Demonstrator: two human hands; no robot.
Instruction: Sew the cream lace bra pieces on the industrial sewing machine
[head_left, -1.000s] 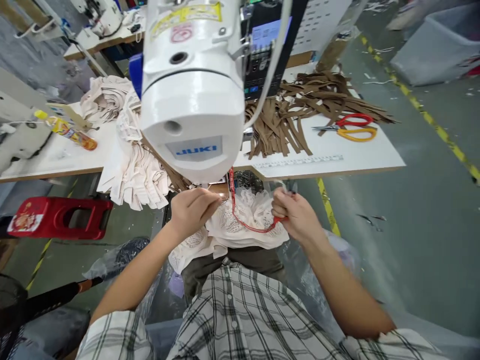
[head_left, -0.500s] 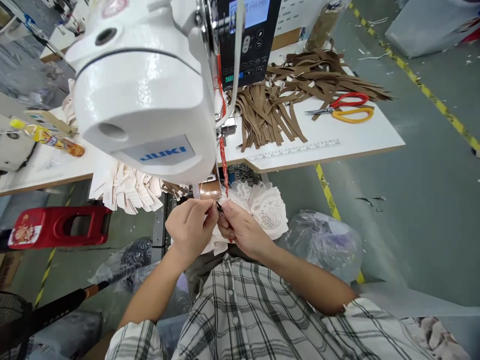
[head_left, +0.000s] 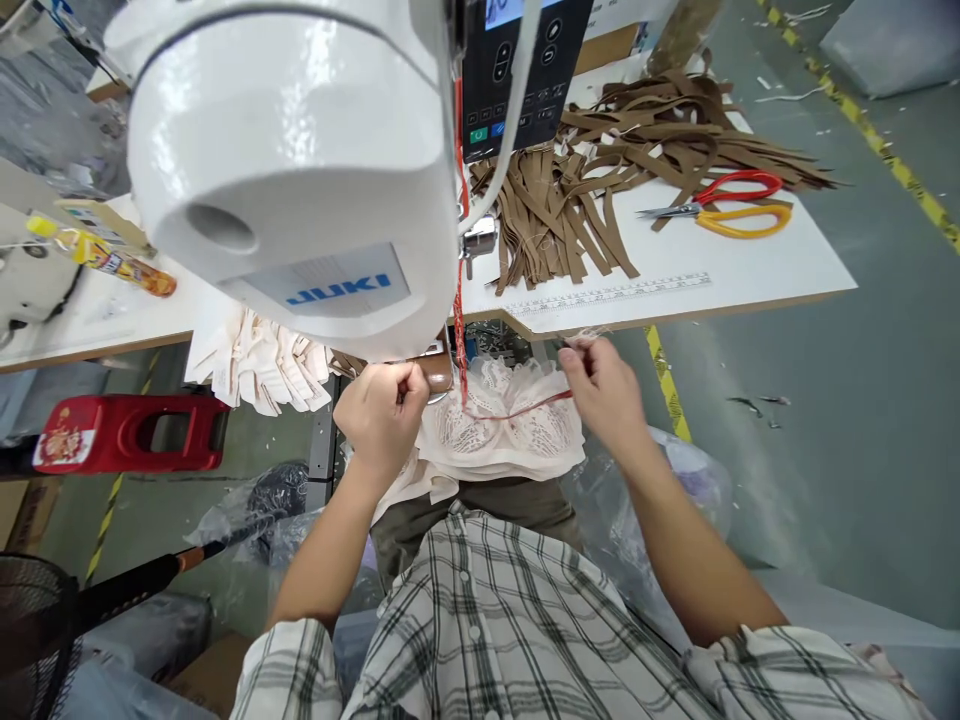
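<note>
My left hand (head_left: 379,415) is closed in a pinch just left of the sewing machine's brown needle-area part (head_left: 436,372); whatever its fingers hold is hidden. Out to the right, my right hand (head_left: 609,395) is closed on a small dark tool (head_left: 559,343), its kind too small to make out. Pale wisps of thread show above those fingers. A red cord (head_left: 525,406) hangs down beside the machine head and runs across to my right hand. Between the hands, a pale lace bra (head_left: 517,445) with two cups lies over my lap below the machine.
The white JUKI machine head (head_left: 300,180) looms above. On the white table (head_left: 787,265) are brown fabric strips (head_left: 562,215), red-and-yellow scissors (head_left: 742,205) and a printed ruler (head_left: 622,290). Pale fabric pieces (head_left: 259,365), a drink bottle (head_left: 112,262) and a red stool (head_left: 135,435) are leftward.
My hands were together under the machine; the right has moved away to the right with the dark tool, pulling the red cord across. The left stays near the needle area. More bra shows.
</note>
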